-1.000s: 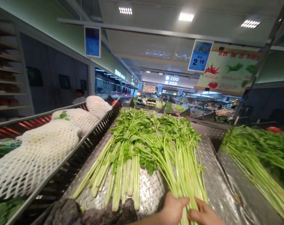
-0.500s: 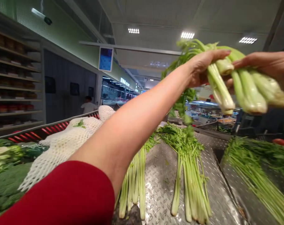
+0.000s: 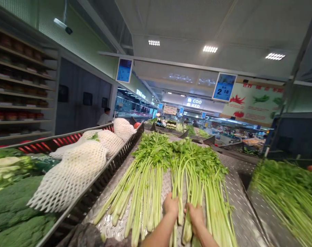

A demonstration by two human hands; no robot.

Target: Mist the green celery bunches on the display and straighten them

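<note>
My left hand [image 3: 171, 206] is closed around the lower stalks of some celery [image 3: 180, 216], low over the metal shelf. Just to its right, my right hand [image 3: 196, 214] grips the neighbouring celery stalks [image 3: 187, 235], thumb and fingers wrapped round them. Both held lots lie with leafy tops pointing away from me, on or beside a right-hand pile of celery [image 3: 217, 209]. Another spread-out pile of celery [image 3: 137, 192] rests to the left of my hands. My fingertips are partly hidden by the stalks.
A black crate [image 3: 94, 187] on the left holds broccoli [image 3: 14, 202] and produce in white foam nets [image 3: 70, 178]. Diamond-plate metal [image 3: 244, 206] lies under the celery. More celery shows at the right [image 3: 281, 199]. A dark crumpled item [image 3: 86, 236] lies at the near edge.
Both hands have come down from high on the right with the celery, which now lies on the metal shelf, leaves facing away. The view has shifted slightly.
</note>
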